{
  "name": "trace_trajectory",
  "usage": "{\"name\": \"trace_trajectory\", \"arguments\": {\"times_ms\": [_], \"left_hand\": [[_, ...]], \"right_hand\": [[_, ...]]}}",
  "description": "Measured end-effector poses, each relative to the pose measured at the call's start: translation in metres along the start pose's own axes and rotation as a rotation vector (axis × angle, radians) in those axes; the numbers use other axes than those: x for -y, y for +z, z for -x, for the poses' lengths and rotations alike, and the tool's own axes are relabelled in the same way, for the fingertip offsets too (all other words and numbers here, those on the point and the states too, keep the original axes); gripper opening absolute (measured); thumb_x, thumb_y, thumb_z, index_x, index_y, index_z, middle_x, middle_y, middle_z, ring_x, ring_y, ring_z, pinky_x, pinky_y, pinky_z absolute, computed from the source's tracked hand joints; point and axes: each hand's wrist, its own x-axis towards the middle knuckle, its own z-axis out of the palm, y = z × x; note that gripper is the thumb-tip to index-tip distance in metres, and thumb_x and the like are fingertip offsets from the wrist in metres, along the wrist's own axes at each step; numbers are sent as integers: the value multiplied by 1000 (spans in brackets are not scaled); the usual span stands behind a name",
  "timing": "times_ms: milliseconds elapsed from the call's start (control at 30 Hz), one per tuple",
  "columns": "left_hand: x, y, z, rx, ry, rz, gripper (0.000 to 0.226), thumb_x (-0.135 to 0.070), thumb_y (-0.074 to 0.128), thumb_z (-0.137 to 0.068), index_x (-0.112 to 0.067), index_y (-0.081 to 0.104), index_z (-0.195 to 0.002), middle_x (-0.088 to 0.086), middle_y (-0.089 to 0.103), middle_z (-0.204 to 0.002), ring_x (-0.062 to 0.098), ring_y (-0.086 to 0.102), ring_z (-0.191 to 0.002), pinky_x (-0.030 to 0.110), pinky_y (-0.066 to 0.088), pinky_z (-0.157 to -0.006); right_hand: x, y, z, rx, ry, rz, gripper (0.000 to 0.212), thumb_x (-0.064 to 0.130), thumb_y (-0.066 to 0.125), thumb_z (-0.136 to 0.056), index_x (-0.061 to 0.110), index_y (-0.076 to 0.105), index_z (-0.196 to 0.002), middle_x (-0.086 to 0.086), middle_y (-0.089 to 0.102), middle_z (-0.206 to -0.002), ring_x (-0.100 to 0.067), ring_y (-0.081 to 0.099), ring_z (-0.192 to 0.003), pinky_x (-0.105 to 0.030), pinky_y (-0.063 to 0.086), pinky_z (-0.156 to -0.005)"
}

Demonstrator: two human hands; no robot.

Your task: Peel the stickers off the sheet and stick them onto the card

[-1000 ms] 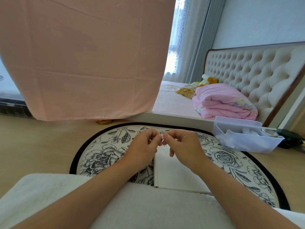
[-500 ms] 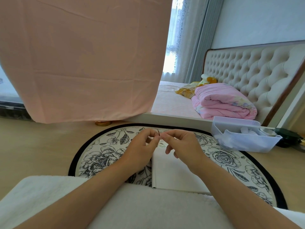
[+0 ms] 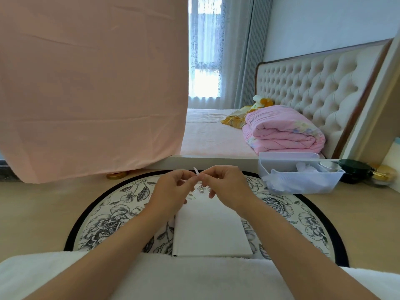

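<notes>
Both hands up over the worktop's far edge: left hand (image 3: 173,187) & right hand (image 3: 225,185) grips pinched on a tiny sticker (image 3: 196,171). Peel step. Next, prob. press onto card (image 3: 207,230) below.

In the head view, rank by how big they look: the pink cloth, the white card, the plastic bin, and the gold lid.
1. Pink cloth
2. White card
3. Plastic bin, not much smaller than the card, and farther away
4. Gold lid

Lit brightly and evenly by daylight from the far window (image 3: 204,61), itself overexposed. Cast only soft shadows. Bent straight lines near the right edge; blurred slightly at the fingertips.
</notes>
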Motion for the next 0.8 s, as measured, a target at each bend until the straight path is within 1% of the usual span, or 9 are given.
{"name": "trace_trajectory", "arguments": {"times_ms": [100,167,233,300,433,500,600,700,800], "left_hand": [[-9,16,-12,15,25,-73,13,-30,66,-94,-24,70,-83,3,71,-77,23,67,-75,33,54,-57],[-15,29,-20,43,68,-174,17,-30,61,-96,-26,65,-80,0,67,-70,18,61,-64,36,51,-59],[-22,43,-27,80,117,-323,18,-32,56,-97,-26,60,-81,-6,60,-65,12,54,-60,31,43,-58],[-27,57,-34,107,151,-447,18,-33,50,-100,-24,58,-86,-9,58,-71,13,52,-62,31,40,-57],[-32,79,-45,158,163,-471,22,-30,42,-101,-22,52,-84,-4,58,-77,15,51,-65,33,39,-58],[-33,87,-47,183,165,-462,25,-29,41,-100,-25,47,-76,-4,55,-74,17,49,-63,33,37,-58],[-29,91,-47,213,134,-463,26,-30,43,-98,-26,49,-73,-4,59,-72,20,54,-63,36,44,-60],[-23,89,-45,218,99,-477,23,-32,45,-97,-26,56,-77,-3,69,-78,20,68,-73,41,54,-69],[-20,87,-40,213,100,-481,22,-31,47,-96,-28,58,-77,-8,68,-75,16,62,-67,35,52,-66]], "right_hand": [[-4,-18,-7,-15,-5,18,8,18,73,-90,15,77,-85,-5,73,-78,-8,60,-52,-24,52,-56],[-8,-34,-12,-44,0,67,10,19,71,-92,16,76,-84,-1,72,-75,-11,62,-54,-25,52,-56],[-13,-52,-17,-112,-2,177,13,24,68,-93,22,74,-81,4,73,-73,-12,64,-54,-30,55,-58],[-19,-69,-20,-197,-11,287,17,30,66,-93,29,71,-77,8,74,-71,-12,65,-56,-35,58,-64],[-31,-100,-23,-386,-5,376,20,32,65,-94,32,68,-74,9,75,-75,-16,68,-61,-39,59,-66],[-36,-113,-22,-483,-14,458,16,32,65,-94,27,75,-84,6,76,-80,-19,69,-68,-32,55,-62],[-42,-127,-18,-630,-9,635,17,30,64,-96,23,79,-100,0,77,-87,-19,64,-74,-25,36,-56],[-52,-136,-16,-690,5,740,20,28,62,-97,23,78,-107,-3,78,-93,-25,68,-83,-26,37,-60],[-60,-139,-18,-657,51,795,23,27,60,-98,23,75,-116,-2,77,-104,-26,69,-95,-27,41,-65]]}}
